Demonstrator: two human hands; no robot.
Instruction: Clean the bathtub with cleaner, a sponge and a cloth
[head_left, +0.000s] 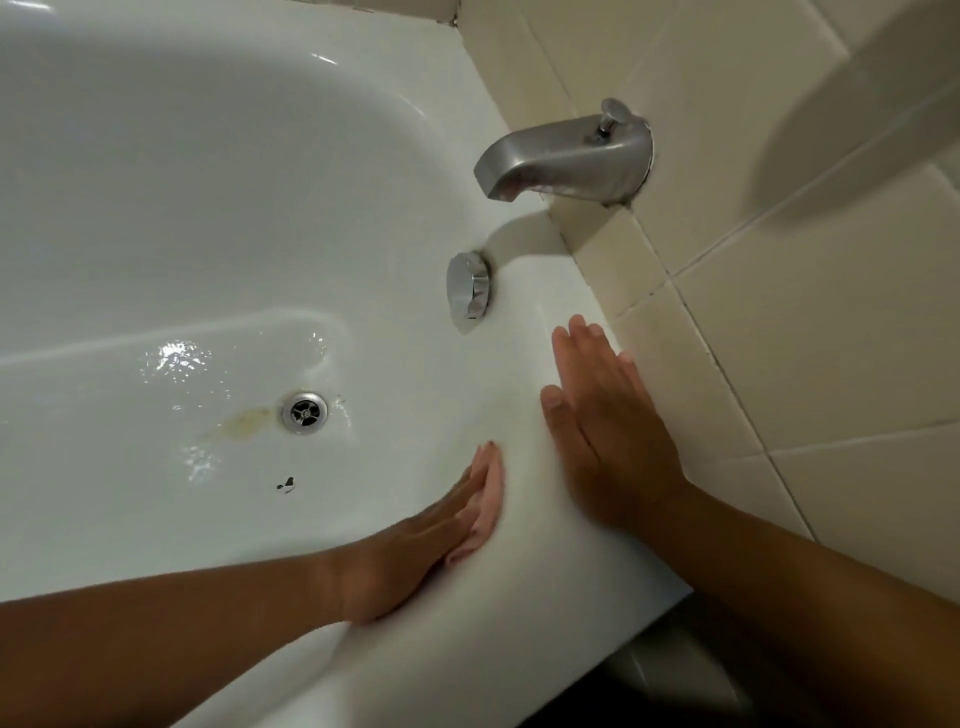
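The white bathtub (208, 208) fills the left and middle of the head view, with water lying on its floor. A yellowish stain (241, 422) sits just left of the round metal drain (305, 412), and a small dark speck (285, 486) lies below it. My left hand (441, 530) lies flat with straight fingers against the tub's inner end wall. Flat on the tub's rim by the tiled wall rests my right hand (602, 421), fingers straight. Both hands hold nothing. No cleaner, sponge or cloth is in sight.
A brushed metal spout (566, 158) juts from the beige tiled wall (805, 322) above the tub's end. Below it is a chrome overflow knob (467, 286). A dark gap (675, 670) shows past the tub's outer edge at the bottom right.
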